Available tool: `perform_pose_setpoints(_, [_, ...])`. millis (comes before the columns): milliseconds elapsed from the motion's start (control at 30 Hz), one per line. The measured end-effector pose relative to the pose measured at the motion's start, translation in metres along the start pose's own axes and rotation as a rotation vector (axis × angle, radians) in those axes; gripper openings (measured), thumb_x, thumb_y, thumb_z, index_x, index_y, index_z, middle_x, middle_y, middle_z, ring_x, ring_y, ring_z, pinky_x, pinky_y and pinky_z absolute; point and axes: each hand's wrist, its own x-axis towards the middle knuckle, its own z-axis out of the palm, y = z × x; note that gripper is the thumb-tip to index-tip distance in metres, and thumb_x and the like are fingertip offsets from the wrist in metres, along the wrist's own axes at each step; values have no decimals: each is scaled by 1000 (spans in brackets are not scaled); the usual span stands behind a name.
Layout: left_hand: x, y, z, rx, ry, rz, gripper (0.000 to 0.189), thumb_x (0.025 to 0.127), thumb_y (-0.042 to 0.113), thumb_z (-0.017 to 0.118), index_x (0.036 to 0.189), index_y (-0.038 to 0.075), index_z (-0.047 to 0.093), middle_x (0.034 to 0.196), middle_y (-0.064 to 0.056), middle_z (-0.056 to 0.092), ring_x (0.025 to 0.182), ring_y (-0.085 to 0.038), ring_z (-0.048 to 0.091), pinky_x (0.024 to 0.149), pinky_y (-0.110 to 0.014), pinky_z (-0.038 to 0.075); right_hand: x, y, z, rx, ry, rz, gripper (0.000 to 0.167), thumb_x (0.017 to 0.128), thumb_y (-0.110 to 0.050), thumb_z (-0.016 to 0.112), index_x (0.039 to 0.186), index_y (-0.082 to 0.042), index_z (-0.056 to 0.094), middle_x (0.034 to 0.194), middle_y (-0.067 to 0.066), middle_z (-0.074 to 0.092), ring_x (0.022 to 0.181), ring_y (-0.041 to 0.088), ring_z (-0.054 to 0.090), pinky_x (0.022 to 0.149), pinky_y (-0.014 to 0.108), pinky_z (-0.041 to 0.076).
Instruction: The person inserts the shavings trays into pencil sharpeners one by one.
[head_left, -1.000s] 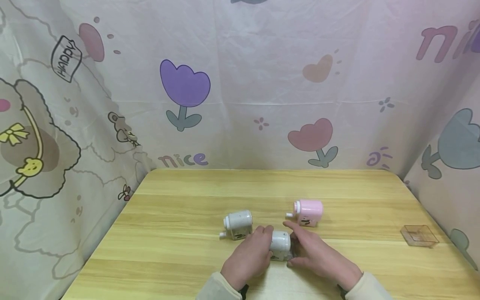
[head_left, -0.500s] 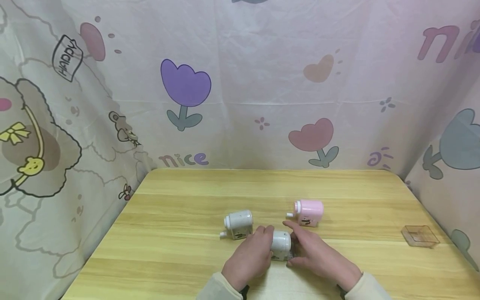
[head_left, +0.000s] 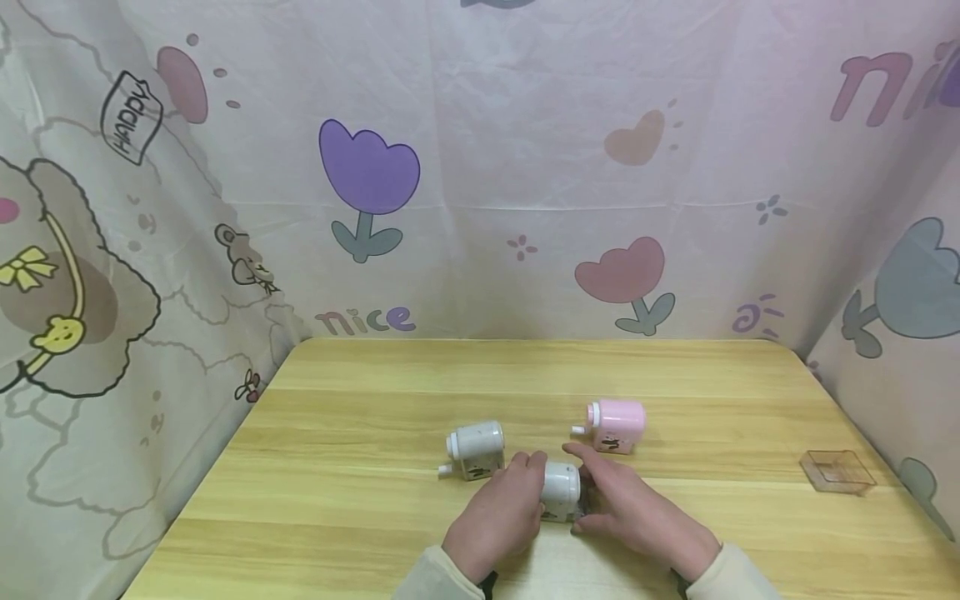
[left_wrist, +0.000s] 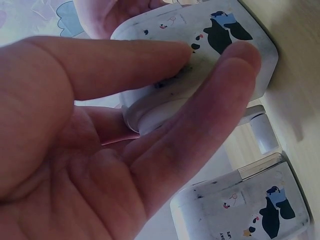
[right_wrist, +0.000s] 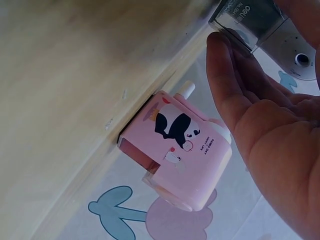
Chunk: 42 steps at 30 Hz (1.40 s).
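My left hand (head_left: 498,508) grips a white crank pencil sharpener (head_left: 561,492), thumb on one side and fingers on the other. A dark bird-like print shows on the sharpener's side in the left wrist view. At its right end my right hand (head_left: 637,508) holds a see-through shavings drawer (right_wrist: 250,20) between thumb and fingers, right at the sharpener's body. The drawer is mostly hidden by the hand in the head view. Behind the left hand stands a second white pencil sharpener (head_left: 480,446), its crank pointing left.
A pink pencil sharpener (head_left: 621,421) with a panda print stands behind the right hand, with a gap low in its body in the right wrist view. A brownish see-through drawer (head_left: 828,482) lies near the right edge of the wooden table (head_left: 337,500). Printed curtains (head_left: 487,167) hang around it.
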Motion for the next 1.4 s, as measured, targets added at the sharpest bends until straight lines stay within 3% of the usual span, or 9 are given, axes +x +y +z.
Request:
perform_pose_setpoints(533, [0,1,1,23,-10,-3,44,84,2,80,121,-1,58,98,-12,63,71,-18,63,59,-26,54,2,1,1,-2,-14,-14,97,73,-14,93,152,-1,39,126,11,70,117,27,66,103,53,51])
perform_pose_setpoints(1200, [1,1,2,20,-10,-8,43,83,1,79,121,-1,58,96,-12,62,69,-18,63,58,-26,54,3,-1,5,-11,11,-37,94,72,-10,92,151,0,40,137,18,63,121,30,64,104,53,50])
perform_pose_setpoints(1400, [1,1,2,38,3,7,43,83,1,80,120,-2,59,95,-12,62,71,-19,63,59,-27,54,4,0,8,-24,30,-57,93,71,-8,92,149,-2,42,135,15,64,119,27,64,102,51,52])
